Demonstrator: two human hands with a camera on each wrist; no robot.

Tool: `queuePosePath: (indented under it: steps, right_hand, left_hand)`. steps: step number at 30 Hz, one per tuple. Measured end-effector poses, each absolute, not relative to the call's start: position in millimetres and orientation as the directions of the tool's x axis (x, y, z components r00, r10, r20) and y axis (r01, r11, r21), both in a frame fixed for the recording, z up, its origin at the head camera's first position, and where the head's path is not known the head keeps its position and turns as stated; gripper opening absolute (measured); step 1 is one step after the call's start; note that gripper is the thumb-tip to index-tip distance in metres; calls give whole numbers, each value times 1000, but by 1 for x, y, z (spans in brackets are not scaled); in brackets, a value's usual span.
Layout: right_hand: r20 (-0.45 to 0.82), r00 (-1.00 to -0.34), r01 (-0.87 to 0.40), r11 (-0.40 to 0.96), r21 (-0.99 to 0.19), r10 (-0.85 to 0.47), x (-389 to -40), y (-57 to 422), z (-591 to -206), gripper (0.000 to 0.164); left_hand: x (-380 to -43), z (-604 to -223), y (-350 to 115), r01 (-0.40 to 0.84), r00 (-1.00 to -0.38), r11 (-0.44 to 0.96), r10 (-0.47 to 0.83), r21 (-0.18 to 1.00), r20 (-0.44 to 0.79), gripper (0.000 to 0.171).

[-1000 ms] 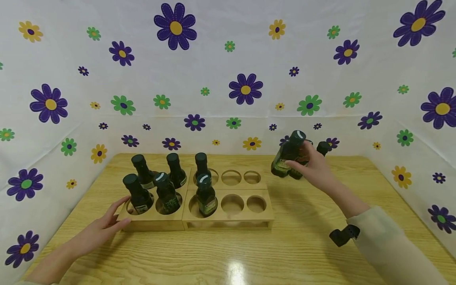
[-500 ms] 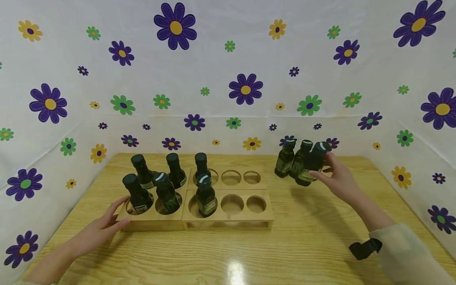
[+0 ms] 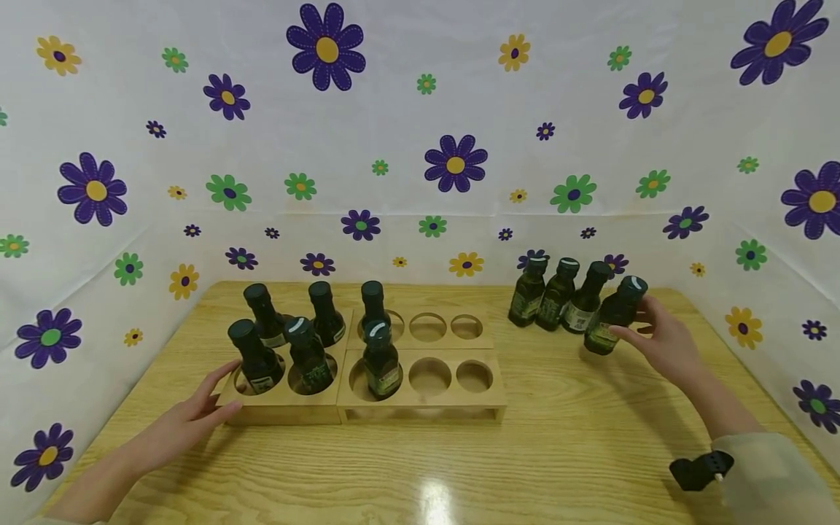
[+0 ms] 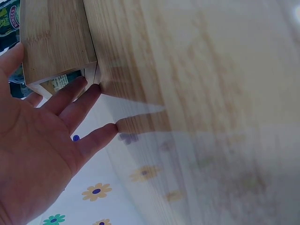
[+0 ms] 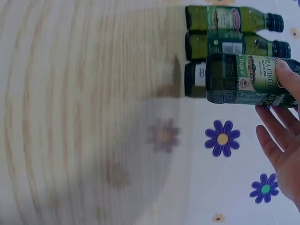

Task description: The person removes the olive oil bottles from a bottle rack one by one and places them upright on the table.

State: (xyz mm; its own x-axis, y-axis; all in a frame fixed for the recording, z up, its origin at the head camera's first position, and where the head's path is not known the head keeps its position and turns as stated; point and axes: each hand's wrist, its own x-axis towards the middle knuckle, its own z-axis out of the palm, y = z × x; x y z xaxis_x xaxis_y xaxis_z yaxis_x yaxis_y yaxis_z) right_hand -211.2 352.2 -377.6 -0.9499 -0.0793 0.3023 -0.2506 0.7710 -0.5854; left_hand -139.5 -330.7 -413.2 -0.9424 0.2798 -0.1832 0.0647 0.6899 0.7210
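My right hand (image 3: 663,343) holds a dark green olive oil bottle (image 3: 612,321) between thumb and fingers, to the right of a row of three similar bottles (image 3: 554,297). In the right wrist view, the held bottle (image 5: 248,78) shows its label and appears slightly above the tabletop. My left hand (image 3: 187,419) touches the left end of the two-tier wooden bottle rack (image 3: 420,415), its thumb at the front corner and its fingers extended along the side. Several capped bottles (image 3: 313,357) stand in the rack's left part, two of them in the left column of its right half.
The rack's right half has several round holes (image 3: 429,377) without bottles. A light wooden table (image 3: 367,467) lies beneath everything. White cloth (image 3: 394,131) with printed flowers walls in the back and sides. A black strap (image 3: 701,470) is on the right wrist.
My right hand has moved right and toward me with the bottle, from in front of the row to its right end, uncovering the three standing bottles. My left hand stays at the rack.
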Motion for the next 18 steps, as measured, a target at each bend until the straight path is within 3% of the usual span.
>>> queuePosePath:
  steps: [18]
  right_hand:
    - [200, -979, -148, 772, -618, -27, -233, 381, -392, 68]
  left_hand:
    - [-141, -412, -331, 58, -938, 677, 288, 734, -192, 71]
